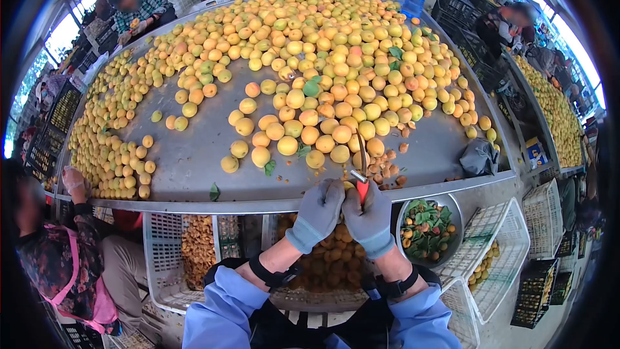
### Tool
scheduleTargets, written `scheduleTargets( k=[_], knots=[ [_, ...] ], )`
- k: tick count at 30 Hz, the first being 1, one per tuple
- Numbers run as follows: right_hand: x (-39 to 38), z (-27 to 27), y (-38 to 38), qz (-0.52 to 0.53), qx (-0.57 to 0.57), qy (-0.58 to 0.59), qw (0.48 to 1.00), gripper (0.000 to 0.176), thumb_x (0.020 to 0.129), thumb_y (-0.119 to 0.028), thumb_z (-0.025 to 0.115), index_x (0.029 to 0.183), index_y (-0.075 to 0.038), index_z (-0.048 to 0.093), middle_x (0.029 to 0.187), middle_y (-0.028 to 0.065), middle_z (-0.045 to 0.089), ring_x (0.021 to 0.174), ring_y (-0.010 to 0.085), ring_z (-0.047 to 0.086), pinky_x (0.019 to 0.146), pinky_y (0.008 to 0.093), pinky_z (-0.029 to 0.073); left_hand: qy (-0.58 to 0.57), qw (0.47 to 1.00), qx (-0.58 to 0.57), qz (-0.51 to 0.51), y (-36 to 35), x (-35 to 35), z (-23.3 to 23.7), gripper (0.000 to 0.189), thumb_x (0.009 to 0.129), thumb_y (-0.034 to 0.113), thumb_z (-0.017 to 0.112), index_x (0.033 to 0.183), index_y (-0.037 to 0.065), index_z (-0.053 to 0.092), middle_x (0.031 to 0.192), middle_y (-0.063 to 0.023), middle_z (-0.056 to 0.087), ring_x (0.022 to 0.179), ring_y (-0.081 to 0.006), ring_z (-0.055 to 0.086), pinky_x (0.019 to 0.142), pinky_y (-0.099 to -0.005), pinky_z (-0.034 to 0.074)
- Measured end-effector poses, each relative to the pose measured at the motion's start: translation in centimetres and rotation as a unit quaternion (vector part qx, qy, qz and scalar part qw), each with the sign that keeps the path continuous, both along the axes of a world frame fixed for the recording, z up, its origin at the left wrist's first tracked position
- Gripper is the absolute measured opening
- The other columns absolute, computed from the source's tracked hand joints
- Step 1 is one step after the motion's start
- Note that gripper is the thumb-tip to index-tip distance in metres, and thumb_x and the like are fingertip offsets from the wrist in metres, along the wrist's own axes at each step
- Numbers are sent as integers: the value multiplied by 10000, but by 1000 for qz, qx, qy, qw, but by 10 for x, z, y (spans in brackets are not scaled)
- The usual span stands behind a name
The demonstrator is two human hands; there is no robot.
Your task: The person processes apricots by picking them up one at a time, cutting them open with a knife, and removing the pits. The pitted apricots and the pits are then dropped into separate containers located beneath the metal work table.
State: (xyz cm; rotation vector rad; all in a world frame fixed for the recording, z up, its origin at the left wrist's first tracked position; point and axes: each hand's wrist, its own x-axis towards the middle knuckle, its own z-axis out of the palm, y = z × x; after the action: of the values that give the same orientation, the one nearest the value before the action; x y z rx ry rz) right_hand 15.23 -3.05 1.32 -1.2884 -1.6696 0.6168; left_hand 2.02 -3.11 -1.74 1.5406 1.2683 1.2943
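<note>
Both hands, in grey gloves with blue-grey cuffs, meet at the table's near edge. My right hand [368, 213] is closed round the red handle of a knife [363, 187], whose curved blade points up and away over the table. Close beside it, my left hand [320, 213] has its fingers curled in. A bit of a yellow apricot [349, 185] shows between the two hands; the gloves hide most of it. Just beyond lie small brown apricot pits [385, 171]. Whole apricots [340, 134] are heaped over the metal table [194, 184].
Below the table edge stand a crate of orange pieces [199, 252], a crate of apricots [336, 258], a metal bowl of leaves and fruit [426, 229] and white crates [497, 252]. A dark cloth [479, 157] lies at right. A person [64, 265] sits at left; others work around the table.
</note>
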Motion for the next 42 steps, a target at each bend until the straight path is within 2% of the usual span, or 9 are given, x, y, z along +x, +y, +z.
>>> scheduleTargets(
  k=[5, 8, 9, 11, 24, 27, 32, 35, 42],
  knots=[
    [0, 4, 0, 36, -76, 162, 983, 96, 929, -74, 604, 860, -13, 573, 596, 10, 518, 545, 94, 512, 507, 274, 419, -167, 970, -178, -9, 3, -1, -10, 371, 1051, 307, 498, 969, -39, 602, 815, -82, 591, 759, -154, 532, 716, -332, 477],
    [1, 9, 0, 11, -236, 269, 934, 141, 971, -103, 587, 852, -33, 564, 616, -43, 511, 526, 50, 487, 471, 241, 388, -87, 995, -43, 2, 0, 0, -16, 369, 1042, 322, 524, 1014, -38, 602, 839, -64, 597, 771, -158, 542, 749, -324, 490],
    [2, 10, 0, 10, -236, 269, 934, 141, 971, -103, 587, 852, -33, 564, 616, -43, 511, 526, 50, 487, 471, 241, 388, -87, 995, -43, 1, -1, -1, -8, 369, 1042, 322, 524, 1014, -38, 602, 839, -64, 597, 771, -158, 542, 749, -324, 490],
    [4, 11, 0, 12, -281, 309, 909, 173, 995, -142, 578, 850, -50, 565, 620, -52, 514, 489, 34, 464, 440, 219, 370, -185, 949, -252, -25, -1, -5, 15, 374, 1037, 331, 537, 1084, -35, 594, 867, -54, 605, 803, -150, 553, 742, -316, 506],
    [15, 17, -1, 56, -306, 293, 904, 189, 1029, -189, 525, 932, -30, 554, 642, 4, 559, 434, 69, 478, 395, 223, 370, -219, 940, -244, -97, -1, -12, 19, 450, 1053, 451, 448, 1021, 18, 562, 767, -34, 601, 578, -86, 566, 501, -198, 418],
    [24, 12, 2, 74, -326, 354, 873, 224, 1040, -219, 497, 941, -26, 554, 663, 60, 604, 423, 78, 446, 390, 232, 341, -255, 916, -263, -164, 1, -23, 23, 379, 1065, 409, 450, 1036, 51, 571, 740, -15, 567, 594, -81, 540, 521, -211, 423],
    [43, 6, 0, 191, -402, 520, 729, 280, 1024, -275, 503, 946, -10, 547, 654, 142, 588, 390, 103, 368, 376, 248, 277, -253, 894, -211, -304, 2, -41, 22, 516, 1061, 498, 401, 1055, 11, 571, 598, -33, 544, 478, -107, 512, 495, -216, 411],
    [53, 1, -6, 208, -422, 525, 709, 288, 1007, -276, 512, 970, 7, 554, 626, 130, 560, 375, 109, 353, 372, 254, 277, -265, 889, -199, -316, -2, -39, 28, 557, 1032, 497, 458, 1126, -37, 582, 531, -53, 494, 424, -139, 484, 433, -245, 373],
    [64, 13, -25, 218, -401, 472, 754, 264, 988, -228, 529, 1018, 30, 576, 599, 91, 536, 363, 108, 364, 360, 248, 279, -256, 854, -259, -372, -12, -40, 27, 629, 1001, 517, 506, 1229, -66, 566, 573, -64, 540, 420, -138, 493, 392, -239, 343]
  ],
)
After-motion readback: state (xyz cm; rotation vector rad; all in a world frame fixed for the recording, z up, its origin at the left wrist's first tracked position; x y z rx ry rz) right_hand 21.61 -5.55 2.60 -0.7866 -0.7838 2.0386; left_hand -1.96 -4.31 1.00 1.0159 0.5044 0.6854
